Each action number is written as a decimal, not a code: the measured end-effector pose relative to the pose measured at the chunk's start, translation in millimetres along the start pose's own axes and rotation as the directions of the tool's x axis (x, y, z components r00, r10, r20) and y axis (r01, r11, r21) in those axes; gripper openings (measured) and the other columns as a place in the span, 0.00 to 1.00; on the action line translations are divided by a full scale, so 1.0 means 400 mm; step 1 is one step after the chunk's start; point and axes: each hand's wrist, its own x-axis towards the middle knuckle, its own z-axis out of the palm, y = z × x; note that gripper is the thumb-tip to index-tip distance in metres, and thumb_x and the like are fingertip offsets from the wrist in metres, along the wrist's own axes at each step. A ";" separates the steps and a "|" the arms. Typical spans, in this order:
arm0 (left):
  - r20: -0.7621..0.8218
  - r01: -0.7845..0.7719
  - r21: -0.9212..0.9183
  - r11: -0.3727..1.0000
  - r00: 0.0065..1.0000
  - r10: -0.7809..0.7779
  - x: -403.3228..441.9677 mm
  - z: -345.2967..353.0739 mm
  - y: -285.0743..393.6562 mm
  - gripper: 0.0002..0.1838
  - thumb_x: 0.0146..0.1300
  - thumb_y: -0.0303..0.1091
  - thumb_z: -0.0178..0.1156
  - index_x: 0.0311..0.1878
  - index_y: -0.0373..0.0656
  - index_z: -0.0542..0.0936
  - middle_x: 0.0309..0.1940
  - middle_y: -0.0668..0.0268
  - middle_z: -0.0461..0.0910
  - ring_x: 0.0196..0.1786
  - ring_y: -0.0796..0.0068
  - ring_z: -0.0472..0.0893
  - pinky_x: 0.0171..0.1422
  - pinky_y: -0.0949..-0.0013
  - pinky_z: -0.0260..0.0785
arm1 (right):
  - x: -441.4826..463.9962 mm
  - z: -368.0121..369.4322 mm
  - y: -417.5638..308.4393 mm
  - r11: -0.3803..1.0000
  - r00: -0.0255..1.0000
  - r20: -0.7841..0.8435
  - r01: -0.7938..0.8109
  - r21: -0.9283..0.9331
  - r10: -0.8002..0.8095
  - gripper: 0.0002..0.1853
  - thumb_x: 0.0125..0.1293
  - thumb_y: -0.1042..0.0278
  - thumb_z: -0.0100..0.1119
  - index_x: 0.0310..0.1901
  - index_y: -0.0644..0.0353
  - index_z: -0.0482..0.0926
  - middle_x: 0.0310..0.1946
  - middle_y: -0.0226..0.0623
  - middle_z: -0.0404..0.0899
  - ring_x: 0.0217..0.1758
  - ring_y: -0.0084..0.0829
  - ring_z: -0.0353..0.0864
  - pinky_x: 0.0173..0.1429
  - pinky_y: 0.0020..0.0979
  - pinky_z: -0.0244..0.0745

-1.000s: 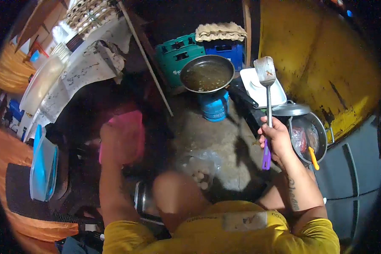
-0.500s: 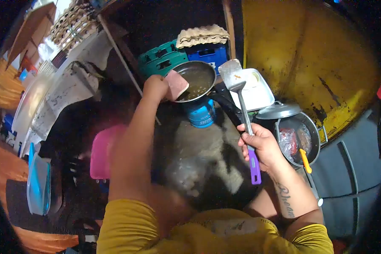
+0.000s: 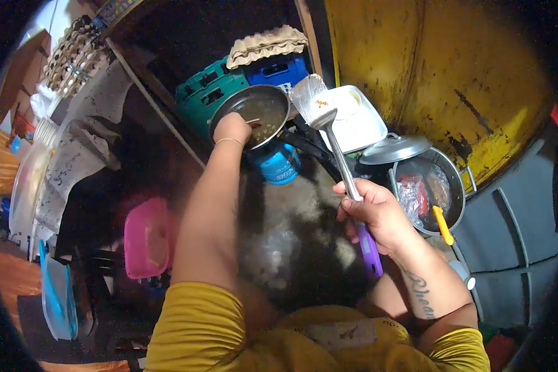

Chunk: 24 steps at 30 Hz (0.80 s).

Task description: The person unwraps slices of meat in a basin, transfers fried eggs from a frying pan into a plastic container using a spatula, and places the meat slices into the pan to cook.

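In the head view, your left hand (image 3: 234, 129) is over the near left side of the frying pan (image 3: 273, 98), and it hides this part from us. Its fingers are bent, but their tips are hidden, so I cannot tell if they are pinching something. Only a thin pale edge (image 3: 252, 121) appears beside them; its full shape cannot be made out. The pan is round and dark, with small light bits lying in shiny liquid, above a blue canister (image 3: 280, 166).

Your right hand (image 3: 378, 214) has its fingers closed around the spatula (image 3: 340, 155), which has a smooth metal shaft, a purple handle and a flat blade with reddish-brown crumbs. The blade covers one corner of the white tray (image 3: 367, 135). Near this hand, the metal lid (image 3: 395, 150) partly covers a deep pot, where wrinkled clear plastic (image 3: 410, 197) blurs the contents. At left, the pink container (image 3: 146, 239) sits in shadow.
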 end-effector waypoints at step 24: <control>-0.432 0.087 -0.371 0.925 0.865 -0.255 -0.615 -0.130 -0.548 0.13 0.59 0.35 0.64 0.44 0.38 0.83 0.42 0.53 0.85 0.46 0.61 0.84 0.49 0.64 0.75 | 0.100 0.097 0.124 0.978 0.984 0.132 -0.143 0.152 0.123 0.13 0.74 0.62 0.48 0.57 0.52 0.72 0.30 0.31 0.73 0.25 0.25 0.70 0.26 0.27 0.68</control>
